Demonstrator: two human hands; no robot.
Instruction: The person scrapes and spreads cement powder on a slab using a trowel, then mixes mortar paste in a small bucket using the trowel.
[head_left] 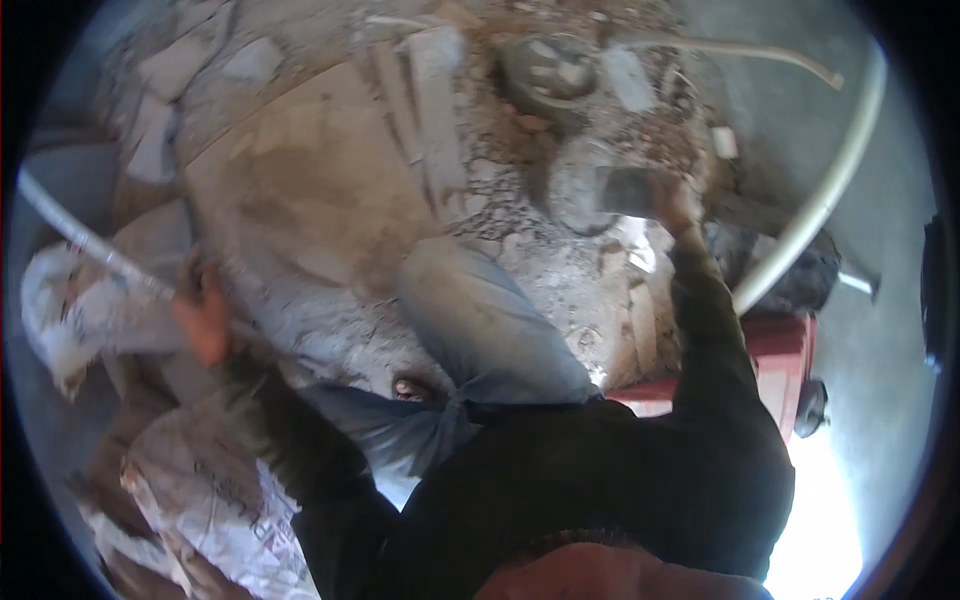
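My right hand (678,205) is closed on a flat, wide-bladed grey tool (628,190), whose exact kind is hard to make out. Its blade overlaps a round, pale, dusty object (578,192) on the rubble. My left hand (205,318) is off to the left with thumb and fingers apart, holding nothing that I can see. It is near a pale pipe (95,243) and the edge of a large dusty brown sheet (310,175). Whether it touches either is unclear.
A round bowl-like container (545,75) sits in the debris beyond. Pale strips (437,110) lie beside the brown sheet. A long pale pipe (825,195) curves along the right, above a red box (785,355). Crumpled sacks (200,490) lie at lower left.
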